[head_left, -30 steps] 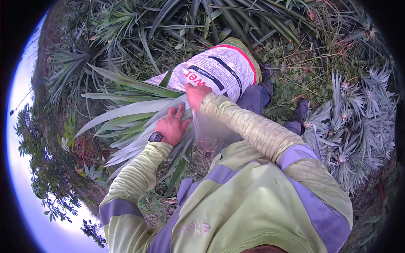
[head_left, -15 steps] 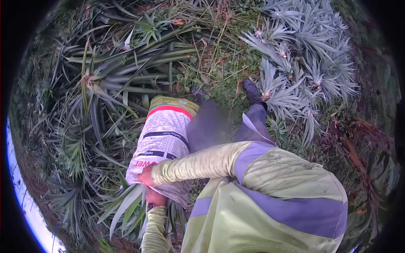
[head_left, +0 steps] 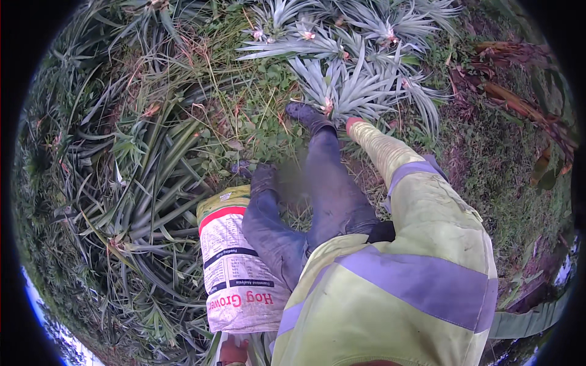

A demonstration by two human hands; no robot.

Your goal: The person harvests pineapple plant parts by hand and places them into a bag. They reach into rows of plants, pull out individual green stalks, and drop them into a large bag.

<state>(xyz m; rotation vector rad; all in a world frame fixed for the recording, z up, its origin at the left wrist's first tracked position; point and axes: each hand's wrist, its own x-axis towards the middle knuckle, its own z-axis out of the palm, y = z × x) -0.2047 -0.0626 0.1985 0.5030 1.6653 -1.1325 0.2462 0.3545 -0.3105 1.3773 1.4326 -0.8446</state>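
A white printed sack (head_left: 244,274) with a red band and a yellow-green bottom end lies against my left leg, its mouth toward me. Just below that mouth is my left hand (head_left: 233,352), cut off by the lower edge of the view, its fingers hidden. Long narrow leaves show beside it. My right arm stretches forward to a heap of cut pineapple plants (head_left: 351,91) with silvery leaves and pinkish cut bases. Only a bit of my right hand (head_left: 353,124) shows past the cuff, close to the nearest plant; its fingers cannot be seen.
Spiky green pineapple plants (head_left: 131,238) grow thickly on the left. Weeds and dry stalks (head_left: 244,116) cover the ground ahead of my boots (head_left: 308,116). Brown dried leaves (head_left: 525,104) lie at the far right, and a broad green leaf (head_left: 528,320) at the lower right.
My right hand has left the sack's mouth and swung forward right to the cut plants. My view has turned right; the sack now sits lower in it.
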